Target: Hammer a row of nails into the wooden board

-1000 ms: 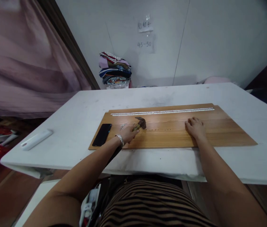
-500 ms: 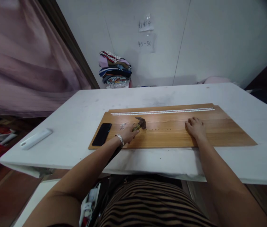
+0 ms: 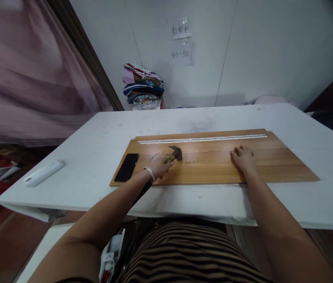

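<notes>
A long wooden board (image 3: 281, 165) lies on the white table (image 3: 95, 137). My left hand (image 3: 160, 168), with a silver bracelet at the wrist, is closed round the handle of a small hammer (image 3: 175, 153) whose dark head rests on the board. Just right of the head runs a row of small nail heads (image 3: 197, 161). A few loose nails (image 3: 153, 157) lie left of the hammer. My right hand (image 3: 243, 158) lies palm down on the board with the fingers flat. A thin metal strip (image 3: 201, 138) runs along the board's far edge.
A black phone (image 3: 126, 167) lies on the board's left end. A white oblong object (image 3: 44, 173) sits near the table's left edge. Folded clothes (image 3: 142, 87) are stacked against the wall behind. A pink curtain (image 3: 30, 78) hangs at the left, with clutter on the floor below.
</notes>
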A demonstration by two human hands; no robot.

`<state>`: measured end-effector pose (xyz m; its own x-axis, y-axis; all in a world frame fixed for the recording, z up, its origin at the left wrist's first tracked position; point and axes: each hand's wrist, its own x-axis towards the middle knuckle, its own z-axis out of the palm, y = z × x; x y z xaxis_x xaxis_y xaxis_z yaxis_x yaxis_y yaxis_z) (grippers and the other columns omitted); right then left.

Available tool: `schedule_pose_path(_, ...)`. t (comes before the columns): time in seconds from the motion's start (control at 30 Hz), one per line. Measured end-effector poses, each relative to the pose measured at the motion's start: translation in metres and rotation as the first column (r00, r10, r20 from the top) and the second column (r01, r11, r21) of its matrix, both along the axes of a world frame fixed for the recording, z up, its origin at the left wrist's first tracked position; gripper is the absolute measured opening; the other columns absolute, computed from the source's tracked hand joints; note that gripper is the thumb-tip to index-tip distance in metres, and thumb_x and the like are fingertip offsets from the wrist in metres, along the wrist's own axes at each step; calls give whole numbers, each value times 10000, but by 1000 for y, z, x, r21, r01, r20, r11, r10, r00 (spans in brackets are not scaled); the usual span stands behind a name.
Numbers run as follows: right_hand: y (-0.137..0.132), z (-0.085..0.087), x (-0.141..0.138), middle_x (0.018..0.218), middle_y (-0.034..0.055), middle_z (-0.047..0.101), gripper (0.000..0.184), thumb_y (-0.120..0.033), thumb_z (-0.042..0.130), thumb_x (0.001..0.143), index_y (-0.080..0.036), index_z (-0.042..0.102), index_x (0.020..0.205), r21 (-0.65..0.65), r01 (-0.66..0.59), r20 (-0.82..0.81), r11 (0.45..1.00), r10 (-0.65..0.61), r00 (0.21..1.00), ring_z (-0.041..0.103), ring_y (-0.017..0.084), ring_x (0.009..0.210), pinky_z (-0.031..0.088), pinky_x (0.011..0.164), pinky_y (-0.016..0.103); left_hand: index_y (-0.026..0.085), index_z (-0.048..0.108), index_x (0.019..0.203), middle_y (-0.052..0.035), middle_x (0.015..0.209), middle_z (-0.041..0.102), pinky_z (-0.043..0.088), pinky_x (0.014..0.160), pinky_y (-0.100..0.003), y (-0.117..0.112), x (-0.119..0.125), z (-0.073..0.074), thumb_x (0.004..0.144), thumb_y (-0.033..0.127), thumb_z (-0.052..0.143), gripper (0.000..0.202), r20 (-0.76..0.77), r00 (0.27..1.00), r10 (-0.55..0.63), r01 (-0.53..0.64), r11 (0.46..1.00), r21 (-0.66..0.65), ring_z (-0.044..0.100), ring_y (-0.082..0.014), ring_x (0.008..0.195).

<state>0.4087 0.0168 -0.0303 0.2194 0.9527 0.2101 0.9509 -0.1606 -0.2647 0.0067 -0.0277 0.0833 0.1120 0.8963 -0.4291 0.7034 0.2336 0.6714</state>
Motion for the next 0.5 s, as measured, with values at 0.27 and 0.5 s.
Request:
schedule_pose_path(0.27, 1, -1, 1, 1278, 166, 707, 425, -406, 396, 1054, -203, 769, 1077, -34, 16, -4, 999, -16, 1000, 560, 326, 1297, 402, 1131, 504, 183, 608, 925, 77, 592, 515, 417, 390, -170, 0, 0, 0, 1072, 236, 561, 164, 11, 1000, 6, -6, 1000, 10, 463, -80, 409)
schedule_pose_path(0.5, 1, -1, 1, 1261, 152, 703, 413, -408, 409, 1050, -218, 775, 1078, -32, 0, 7, 999, 0, 1000, 564, 325, 1275, 424, 1099, 493, 193, 555, 860, 72, 595, 517, 426, 376, -181, 0, 0, 1, 1076, 253, 561, 224, -17, 1000, -19, 18, 1000, -7, 465, -80, 406)
